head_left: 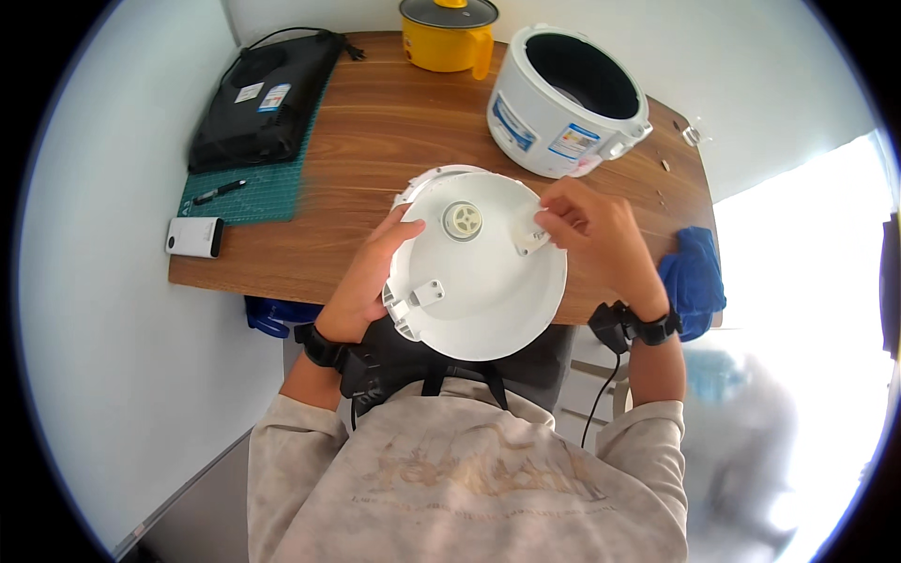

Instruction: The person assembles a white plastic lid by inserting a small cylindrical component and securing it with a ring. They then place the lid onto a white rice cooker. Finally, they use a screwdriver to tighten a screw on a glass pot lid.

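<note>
A round white lid (479,310), apparently from a rice cooker, is held tilted over the table's front edge. My left hand (375,267) grips its left rim, thumb on the upper face and the other fingers hidden beneath. Near the lid's top sits a round cream vent (463,221). A white bracket (427,293) is on its lower left. My right hand (587,225) is closed in a pinch at the right rim, over a small white plastic tab (531,246); whatever lies between the fingertips is hidden.
Behind the lid stands a white rice cooker body (521,103), its top uncovered. A yellow pot (436,47) is at the back. At left, a black appliance (258,103) lies on a green cutting mat (253,202) with a pen (219,192). Nearby are a white power bank (192,236) and blue cloth (693,281).
</note>
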The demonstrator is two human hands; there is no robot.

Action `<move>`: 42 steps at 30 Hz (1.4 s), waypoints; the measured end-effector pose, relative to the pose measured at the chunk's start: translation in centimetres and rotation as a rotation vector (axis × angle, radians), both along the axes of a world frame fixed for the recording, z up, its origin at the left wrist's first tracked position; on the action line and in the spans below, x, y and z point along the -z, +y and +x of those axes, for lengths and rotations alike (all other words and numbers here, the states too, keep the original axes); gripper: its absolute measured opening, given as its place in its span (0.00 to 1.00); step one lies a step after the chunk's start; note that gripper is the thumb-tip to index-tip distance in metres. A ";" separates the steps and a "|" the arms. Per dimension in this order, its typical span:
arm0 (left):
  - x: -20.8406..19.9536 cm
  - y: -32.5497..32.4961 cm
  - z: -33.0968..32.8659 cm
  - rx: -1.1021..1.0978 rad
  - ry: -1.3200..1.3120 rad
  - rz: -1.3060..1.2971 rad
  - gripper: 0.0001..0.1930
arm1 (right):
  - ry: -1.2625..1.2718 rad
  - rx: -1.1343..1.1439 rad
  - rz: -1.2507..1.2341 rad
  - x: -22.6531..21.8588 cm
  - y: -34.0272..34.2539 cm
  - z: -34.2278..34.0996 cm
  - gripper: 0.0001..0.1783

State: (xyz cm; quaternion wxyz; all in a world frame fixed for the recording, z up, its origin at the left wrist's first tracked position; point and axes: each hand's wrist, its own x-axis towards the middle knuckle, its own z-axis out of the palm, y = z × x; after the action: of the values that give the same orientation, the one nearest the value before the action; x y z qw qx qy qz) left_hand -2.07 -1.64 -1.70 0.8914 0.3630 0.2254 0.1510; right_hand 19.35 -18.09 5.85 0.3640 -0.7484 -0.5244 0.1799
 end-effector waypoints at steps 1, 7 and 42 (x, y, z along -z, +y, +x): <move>0.0 -0.6 0.7 0.018 0.013 -0.011 0.27 | -0.014 -0.025 0.033 0.8 -0.2 0.1 0.07; -1.1 -2.6 2.4 0.110 0.089 -0.016 0.36 | 0.016 -0.003 -0.028 2.6 0.4 -0.3 0.07; -1.4 -0.5 3.6 0.268 0.411 0.509 0.25 | -0.078 -0.093 0.025 5.8 0.5 -1.6 0.23</move>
State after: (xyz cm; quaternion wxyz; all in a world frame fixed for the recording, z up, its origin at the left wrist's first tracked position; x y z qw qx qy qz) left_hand 1.49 -2.15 -0.35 0.7203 0.6228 0.3055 0.0079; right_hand 17.75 -17.60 0.07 0.3438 -0.7251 -0.5746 0.1608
